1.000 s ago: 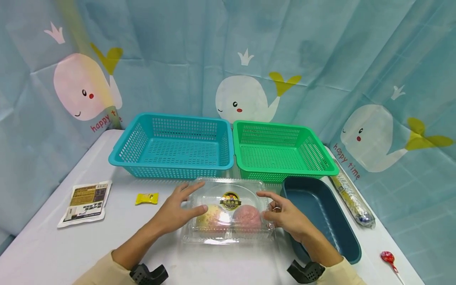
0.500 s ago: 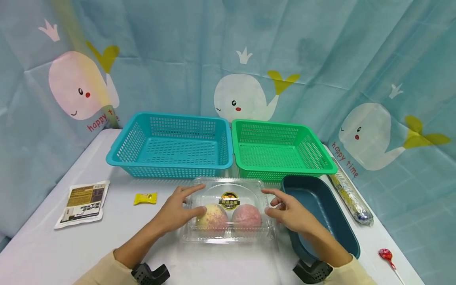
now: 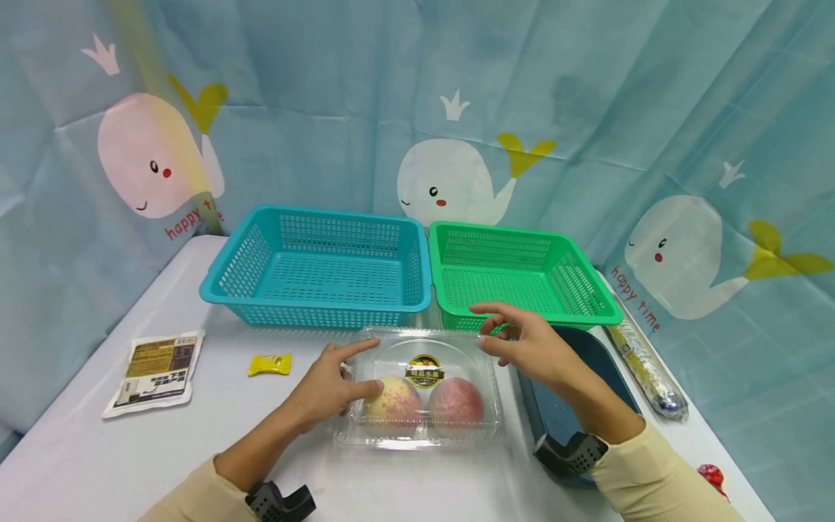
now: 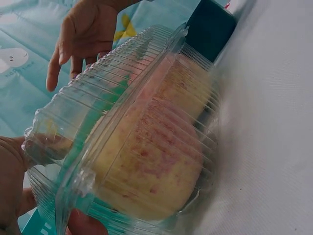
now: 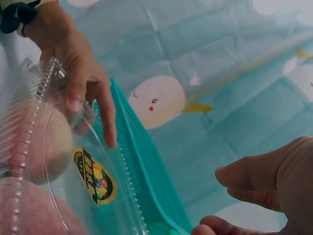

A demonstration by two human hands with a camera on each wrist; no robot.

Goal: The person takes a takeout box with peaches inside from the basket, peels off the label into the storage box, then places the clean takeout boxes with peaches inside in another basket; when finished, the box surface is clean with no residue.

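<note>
A clear plastic clamshell fruit box (image 3: pixel 427 428) lies on the white table with its lid down. Inside are two peaches, a yellow-and-pink one (image 3: pixel 393 399) on the left and a pinker one (image 3: pixel 456 402) on the right; a black-and-gold label (image 3: pixel 424 370) marks the lid. My left hand (image 3: pixel 331 383) grips the box's left side, thumb and forefinger over the lid and the other fingers curled at the rim. Above the box's back right corner, my right hand (image 3: pixel 531 346) holds nothing, its fingers loosely bent. In the left wrist view the lid's side (image 4: pixel 98 93) appears close up.
Behind stand a blue basket (image 3: pixel 313 313) and a green basket (image 3: pixel 522 319). A dark blue tub (image 3: pixel 554 417) sits beneath my right forearm. Farther right are a wrapped roll (image 3: pixel 649 366) and a red lollipop (image 3: pixel 711 475). Leftward lie a yellow packet (image 3: pixel 269 364) and a flat pouch (image 3: pixel 156 373).
My right hand has come up off the box's right side and moved back toward the green basket. My left hand stays at the box's left side.
</note>
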